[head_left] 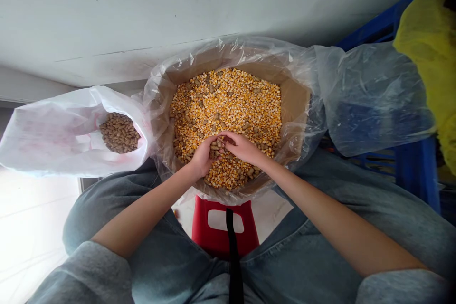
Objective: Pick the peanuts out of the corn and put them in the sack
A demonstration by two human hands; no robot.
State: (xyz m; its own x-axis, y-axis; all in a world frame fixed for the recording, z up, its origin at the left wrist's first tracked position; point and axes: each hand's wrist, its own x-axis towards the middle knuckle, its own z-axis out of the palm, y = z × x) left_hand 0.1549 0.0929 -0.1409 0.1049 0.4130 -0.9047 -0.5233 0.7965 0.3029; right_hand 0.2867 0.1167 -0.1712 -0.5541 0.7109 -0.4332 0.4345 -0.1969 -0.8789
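1. Two bare hands: the left hand (201,160) is cupped, palm up, with its fingers gathered around a handful of peanuts (215,148); the right hand (245,147) is bent in from the other side, its fingertips close to the left fingers. Whether anything is gripped by the right hand cannot be told.

2. One handful, location: the held peanuts are contained in the left palm, just beside the right fingertips, above the near part of the corn kernels (245,104).

3. One carton (298,107), lined with a clear plastic liner (278,52): a broad bed of kernels is held, with loose peanuts (212,89) scattered through it, more thickly toward the near and right side.

4. One white sack (53,128), at the left of the carton, mouth open: a heap of peanuts (119,133) is contained, with no corn seen among it.

5. State of progress, as judged: partial. Peanuts are already gathered in the sack; many are left mixed with the corn, and the handful is not yet set down.
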